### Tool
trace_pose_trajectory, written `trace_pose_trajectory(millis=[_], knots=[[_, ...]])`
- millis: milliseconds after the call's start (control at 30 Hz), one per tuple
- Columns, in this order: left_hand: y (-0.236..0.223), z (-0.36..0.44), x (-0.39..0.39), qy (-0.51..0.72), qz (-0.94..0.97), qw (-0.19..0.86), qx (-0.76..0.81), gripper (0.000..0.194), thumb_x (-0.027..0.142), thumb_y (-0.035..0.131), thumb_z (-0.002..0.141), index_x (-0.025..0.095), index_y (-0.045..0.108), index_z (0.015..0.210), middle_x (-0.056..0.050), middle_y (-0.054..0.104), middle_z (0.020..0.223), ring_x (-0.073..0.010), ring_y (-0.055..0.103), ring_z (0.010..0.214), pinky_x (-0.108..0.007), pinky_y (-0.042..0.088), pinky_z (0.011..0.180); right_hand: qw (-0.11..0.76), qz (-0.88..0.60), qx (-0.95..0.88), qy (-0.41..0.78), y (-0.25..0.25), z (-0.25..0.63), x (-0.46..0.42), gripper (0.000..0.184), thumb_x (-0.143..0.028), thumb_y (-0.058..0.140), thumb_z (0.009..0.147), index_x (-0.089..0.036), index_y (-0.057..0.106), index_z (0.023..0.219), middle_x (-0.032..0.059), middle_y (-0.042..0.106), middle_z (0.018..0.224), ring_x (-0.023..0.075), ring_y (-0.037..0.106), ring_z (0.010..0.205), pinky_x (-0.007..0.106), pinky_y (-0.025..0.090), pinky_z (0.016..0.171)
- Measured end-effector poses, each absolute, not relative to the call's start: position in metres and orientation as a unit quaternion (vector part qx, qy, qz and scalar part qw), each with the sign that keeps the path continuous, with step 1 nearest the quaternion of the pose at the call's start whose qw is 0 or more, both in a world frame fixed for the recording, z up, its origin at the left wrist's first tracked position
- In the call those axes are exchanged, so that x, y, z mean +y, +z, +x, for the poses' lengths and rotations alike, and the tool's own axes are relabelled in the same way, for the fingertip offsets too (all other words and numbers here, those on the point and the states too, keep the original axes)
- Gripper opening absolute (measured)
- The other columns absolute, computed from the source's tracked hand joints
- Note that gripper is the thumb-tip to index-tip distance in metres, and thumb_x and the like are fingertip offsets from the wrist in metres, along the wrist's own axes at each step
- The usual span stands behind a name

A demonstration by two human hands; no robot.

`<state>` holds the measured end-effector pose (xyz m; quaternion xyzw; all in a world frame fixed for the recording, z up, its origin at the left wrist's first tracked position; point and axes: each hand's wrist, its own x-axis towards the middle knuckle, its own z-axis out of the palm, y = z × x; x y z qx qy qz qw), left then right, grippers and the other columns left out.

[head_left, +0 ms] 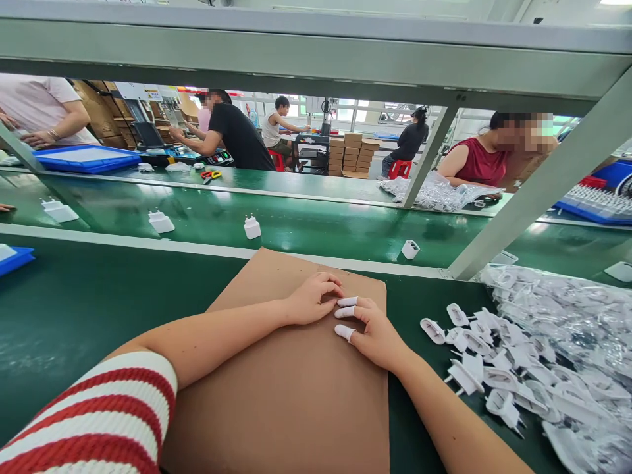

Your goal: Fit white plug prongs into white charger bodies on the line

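A brown cardboard sheet (pixel 296 401) lies flat on the green bench in front of me. My left hand (pixel 315 299) rests on its upper part, fingers loosely bent, thumb apart from them, holding nothing. Close beside it, my right hand (pixel 372 332) also rests on the cardboard, with white finger cots on its thumb and two fingers. Its fingers are spread and nothing is between them. To the right of that hand lies a loose pile of white plug pieces (pixel 503 378), some with pins showing.
Beyond the bench runs a green conveyor belt (pixel 326 227) carrying several white chargers (pixel 252 228). A clear plastic bag (pixel 553 309) of white parts sits at right. A slanted metal post (pixel 533 178) and overhead beam (pixel 296 52) frame the station. Several people work across the belt.
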<state>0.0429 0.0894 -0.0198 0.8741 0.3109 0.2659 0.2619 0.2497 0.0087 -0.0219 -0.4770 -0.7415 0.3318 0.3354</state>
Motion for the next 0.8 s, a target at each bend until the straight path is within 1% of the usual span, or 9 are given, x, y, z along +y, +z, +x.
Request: trace_pose_trajectory(millis=[600,800], knots=[[-0.0212,0.0425,0.0909,0.264,0.88,0.254,0.304,0.019,0.022,0.06,0.092,0.022,0.074,0.105,-0.011,0.062,0.122,-0.0256,0.055,0.123,-0.045,0.045,0.111,0.315,-0.476,-0.758,0.316,-0.0212,0.2506,0.0072,0.026,-0.028,0.072,0.084,-0.028,0.075,0.11,0.0073,0.066,0.131,0.0295,0.054,0.129,0.052,0.042,0.113],[-0.0213,0.0419,0.0903,0.268,0.879,0.257,0.299,0.018,0.023,0.06,0.093,0.022,0.073,0.105,-0.01,0.062,0.122,-0.0256,0.055,0.123,-0.045,0.045,0.11,0.314,-0.468,-0.765,0.311,-0.023,0.2518,0.007,0.028,-0.027,0.072,0.085,-0.027,0.074,0.112,0.0073,0.065,0.133,0.0296,0.053,0.13,0.054,0.041,0.113]])
